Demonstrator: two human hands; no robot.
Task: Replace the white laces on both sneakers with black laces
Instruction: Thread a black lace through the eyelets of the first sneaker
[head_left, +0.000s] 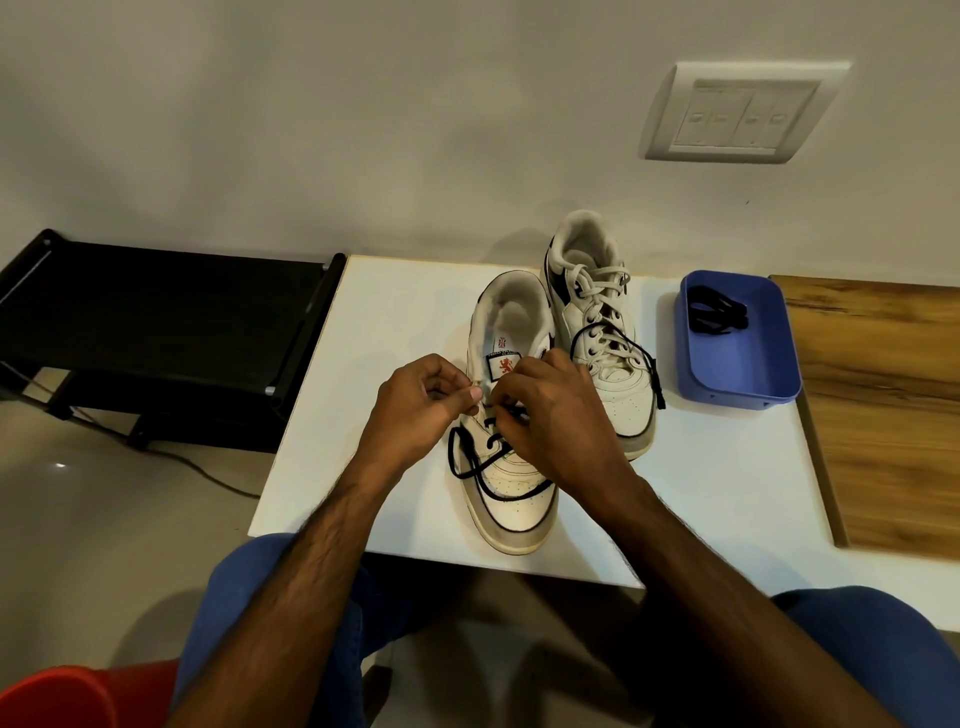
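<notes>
near shoe (511, 499) at worktop (395, 364) front edge | left hand (415, 410) pinches its eyelet flap, right hand (550, 410) curls on black lace (470, 467) | risk: loose loop snags, skips an eyelet | far shoe (597, 338) behind, white-laced; lace tail across it could drag

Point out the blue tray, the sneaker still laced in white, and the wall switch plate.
blue tray (727, 374): head view, bare floor of the tray.
sneaker still laced in white (631, 402): head view, its toe cap.
wall switch plate (737, 117): head view, panel centre.
</notes>
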